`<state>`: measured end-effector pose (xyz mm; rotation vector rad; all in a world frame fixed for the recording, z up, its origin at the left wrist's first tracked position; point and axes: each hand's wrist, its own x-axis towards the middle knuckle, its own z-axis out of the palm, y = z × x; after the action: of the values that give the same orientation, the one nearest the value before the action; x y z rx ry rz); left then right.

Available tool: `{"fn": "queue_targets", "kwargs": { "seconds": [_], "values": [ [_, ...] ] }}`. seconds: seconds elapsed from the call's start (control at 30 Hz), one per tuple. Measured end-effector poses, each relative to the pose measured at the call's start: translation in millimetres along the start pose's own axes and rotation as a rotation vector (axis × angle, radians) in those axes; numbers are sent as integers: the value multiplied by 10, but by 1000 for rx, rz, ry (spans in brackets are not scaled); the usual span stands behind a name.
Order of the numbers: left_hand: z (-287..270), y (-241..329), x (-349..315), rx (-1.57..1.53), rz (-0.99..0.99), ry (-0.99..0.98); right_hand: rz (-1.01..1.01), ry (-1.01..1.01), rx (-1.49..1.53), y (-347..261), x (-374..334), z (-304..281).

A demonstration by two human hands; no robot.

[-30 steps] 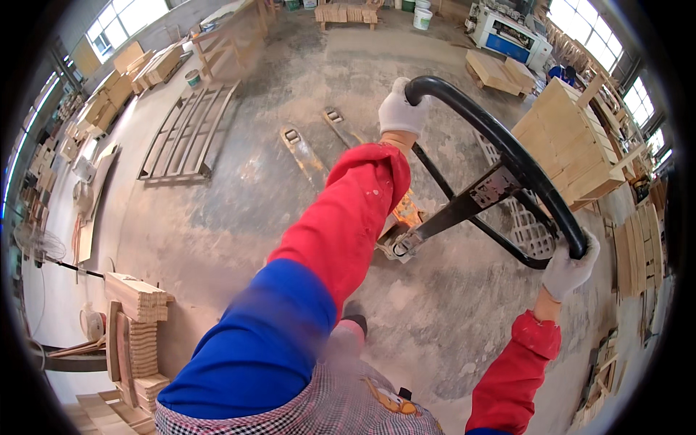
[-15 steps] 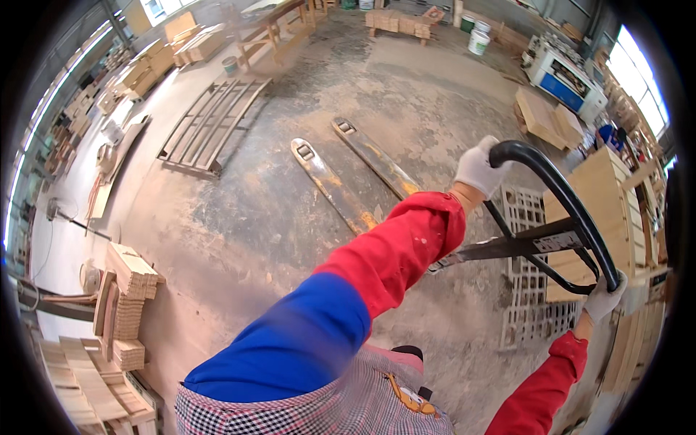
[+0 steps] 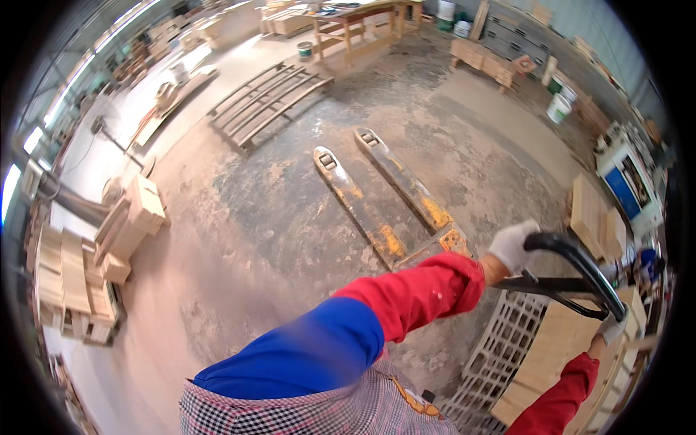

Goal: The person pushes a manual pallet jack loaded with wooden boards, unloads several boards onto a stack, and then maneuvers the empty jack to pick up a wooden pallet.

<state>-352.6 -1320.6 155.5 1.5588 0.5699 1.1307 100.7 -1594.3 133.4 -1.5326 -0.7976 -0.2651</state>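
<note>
Both my gloved hands are on the black loop handle of a pallet jack. My left hand grips its near left end, fingers wrapped round the bar. At the lower right end, my right hand is closed on the same loop and partly hidden by it. Ahead on the concrete lie the jack's two worn yellow forks, bare and pointing to the far left. My red and blue left sleeve covers part of the jack's body.
A slatted metal frame lies beyond the fork tips. Stacked planks stand at left. Close on the right are a white grid pallet and a wooden panel stack. A blue-and-white machine and white bucket stand farther right.
My view has turned rightward, so the room shifts. The handle sits lower and farther right in view, with both hands still gripping it. More of the forks' base shows.
</note>
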Motion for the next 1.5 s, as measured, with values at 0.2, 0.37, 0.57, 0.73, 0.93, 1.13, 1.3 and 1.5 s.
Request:
{"fn": "queue_targets", "kwargs": {
  "seconds": [0.2,0.37,0.57,0.73,0.93,1.13,1.3,1.5],
  "values": [
    [688,-284,550,78,115,-65,535,-74,533,1237,1711,637],
    [927,-668,1199,73,305,-51,212,-327,30,1348,2436,1952],
    [839,-920,2037,166,278,2,221,-519,-35,1217,3045,3458],
    [424,-1164,2990,121,129,218,25,-668,93,1671,3920,5063],
    [194,-1435,3788,180,115,468,133,-832,386,1263,4177,7204],
    [-283,-1584,4384,341,23,770,106,-1139,633,1151,4242,9245],
    [-601,-1817,4837,363,-27,862,232,-1225,746,700,4114,10648],
    [-940,-1850,5049,488,35,761,16,-1313,392,-414,3514,11110]
  ]
}}
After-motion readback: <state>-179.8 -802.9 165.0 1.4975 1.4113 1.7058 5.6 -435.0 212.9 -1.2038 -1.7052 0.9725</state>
